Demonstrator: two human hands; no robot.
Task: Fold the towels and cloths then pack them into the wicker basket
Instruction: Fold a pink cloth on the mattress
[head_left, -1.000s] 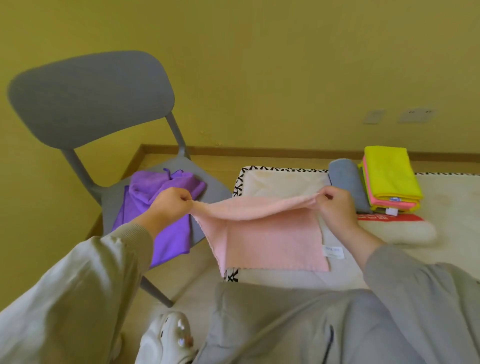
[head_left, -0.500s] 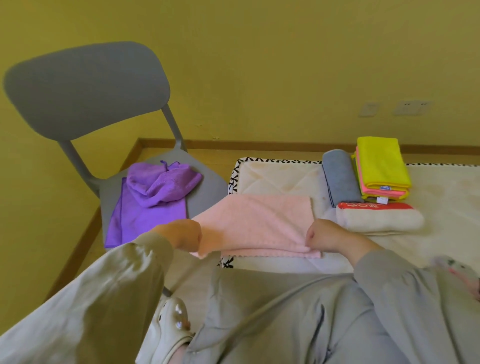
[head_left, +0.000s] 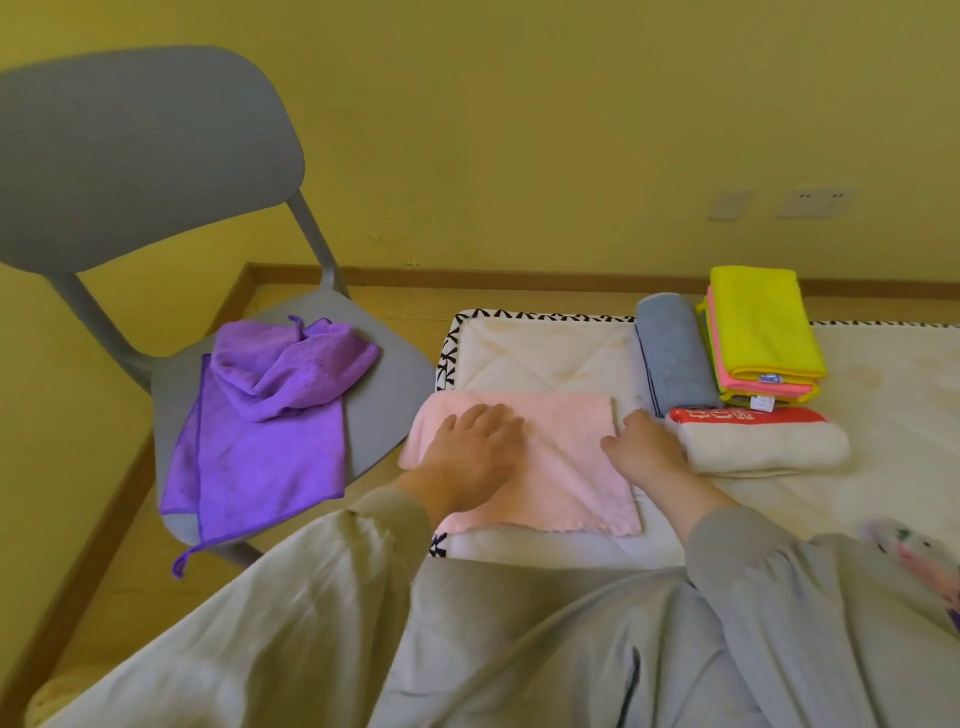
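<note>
Head camera looked down on a quilted mattress (head_left: 545, 353) with a black-and-white trimmed edge. The pink towel (head_left: 566, 467) lay folded flat on the mattress's near-left corner, its left side hanging slightly past the left edge. The left hand (head_left: 475, 449) rested palm-down on the towel's left half, fingers straight and spread — a slack grip, pressing rather than holding. The right hand (head_left: 641, 449) sat at the towel's right edge, fingers loosely curled, thumb touching the pink fabric; whether that grip pinched the edge could not be told. Just beside that hand, to its right, lay a folded white towel (head_left: 758, 447) with a red band. Behind it, toward the far edge, stood a rolled grey towel (head_left: 672, 353) and, touching it on the right, a stack of yellow and pink cloths (head_left: 758, 327). Off the mattress's left edge, a purple cloth (head_left: 265, 441) lay unfolded and partly bunched on the seat of a grey chair (head_left: 140, 156) — one corner hanging over the seat's front.
</note>
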